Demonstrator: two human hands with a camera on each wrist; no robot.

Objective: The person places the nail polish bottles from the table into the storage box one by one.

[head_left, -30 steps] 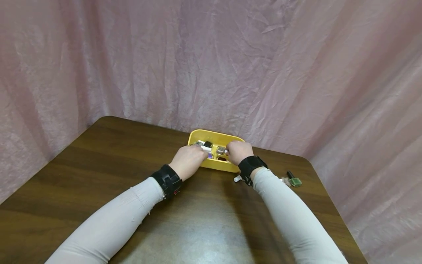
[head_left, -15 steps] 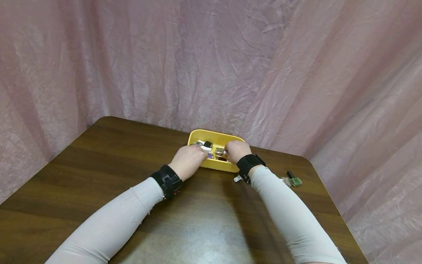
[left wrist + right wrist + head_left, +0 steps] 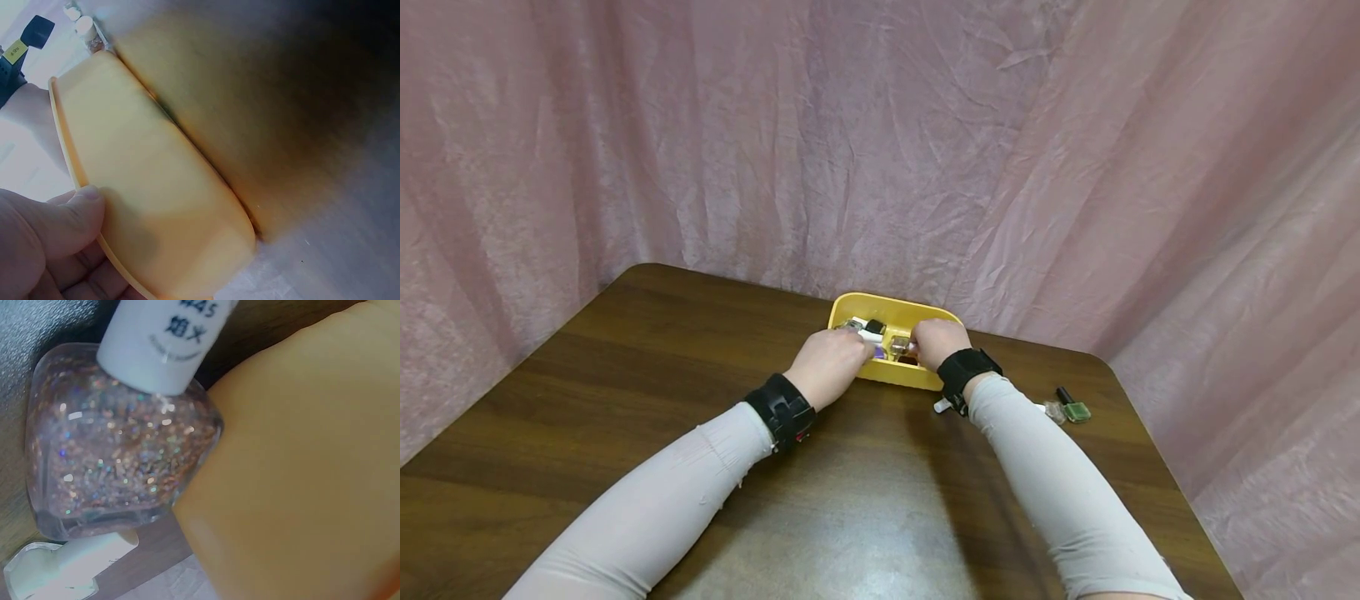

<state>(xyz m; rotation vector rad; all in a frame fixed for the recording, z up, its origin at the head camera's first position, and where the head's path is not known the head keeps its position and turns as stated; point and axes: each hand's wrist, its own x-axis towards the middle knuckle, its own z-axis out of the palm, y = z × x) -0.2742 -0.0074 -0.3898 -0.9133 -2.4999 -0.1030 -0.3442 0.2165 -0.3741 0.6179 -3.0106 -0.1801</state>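
Note:
A yellow plastic bin (image 3: 898, 377) stands near the table's far edge, holding several nail polish bottles. My left hand (image 3: 829, 363) grips its near-left rim; in the left wrist view the thumb presses the outer wall (image 3: 156, 181) and the fingers curl behind it. My right hand (image 3: 942, 343) reaches over the right end, pinching the pale cap of a small square nail polish bottle (image 3: 899, 344) inside. Left of that lie a white cap (image 3: 870, 337), a black cap (image 3: 876, 327) and something purple (image 3: 880, 353). The right wrist view does not show the right hand.
Outside the bin, under my right wrist, a glitter nail polish bottle (image 3: 119, 450) with a white cap lies close to the wall. Beside it is a pale bottle (image 3: 44, 569). Further right on the table (image 3: 625, 358) lies a green bottle (image 3: 1077, 412) with a black cap. Pink curtains hang behind.
My right hand has shifted slightly left, and the square bottle at its fingertips has moved a little left and down. My left hand keeps its grip on the rim.

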